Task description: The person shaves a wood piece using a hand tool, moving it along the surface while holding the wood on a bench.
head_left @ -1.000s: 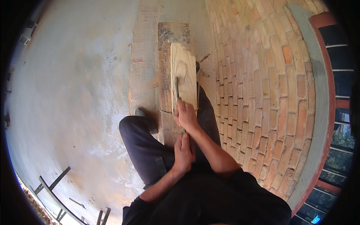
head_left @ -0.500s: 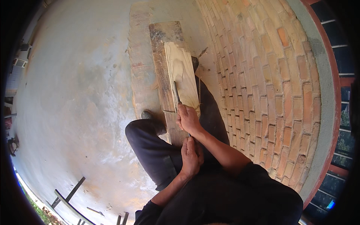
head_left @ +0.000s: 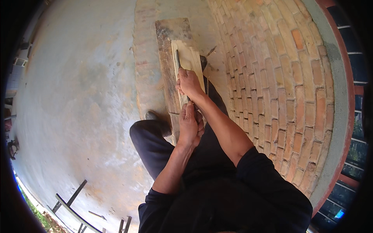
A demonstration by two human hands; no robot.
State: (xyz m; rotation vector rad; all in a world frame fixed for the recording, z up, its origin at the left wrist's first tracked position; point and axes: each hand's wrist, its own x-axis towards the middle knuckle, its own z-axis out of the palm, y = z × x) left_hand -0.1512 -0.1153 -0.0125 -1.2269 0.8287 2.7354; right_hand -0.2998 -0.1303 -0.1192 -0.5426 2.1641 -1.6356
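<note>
Pale wood panel (head_left: 191, 62): a light board lying lengthwise on a darker, weathered plank (head_left: 171, 58); it sits at 12 o'clock from the person's body, its far end toward the top of the view.
Tool (head_left: 177, 60): a narrow dark blade, chisel-like, laid along the panel's left edge, tip pointing to 12 o'clock.
Right hand (head_left: 188, 83): fingers wrapped tight round the tool near the blade, knuckles up, resting on the panel.
Left hand (head_left: 190, 126): at 6 o'clock of the right hand, closed over what seems to be the handle's end; the handle itself is hidden under the palm.
Change: half a second back the blade sat lower on the panel; both hands now lie farther toward 12 o'clock, so the tool has advanced along the left edge. My reading is a paring stroke under way, with more edge left ahead of the tip.
Support: the plank lies on a worn concrete strip (head_left: 145, 77); a dark shoe (head_left: 152, 115) stands at 7 o'clock of the plank, and another dark shape peeks out at 3 o'clock of the panel.
Edges: brick paving (head_left: 272, 77) runs close along 3 o'clock.
Open room: broad bare concrete floor (head_left: 77, 97) at 9 o'clock; metal bars (head_left: 72, 202) lie well apart at 7 o'clock.
</note>
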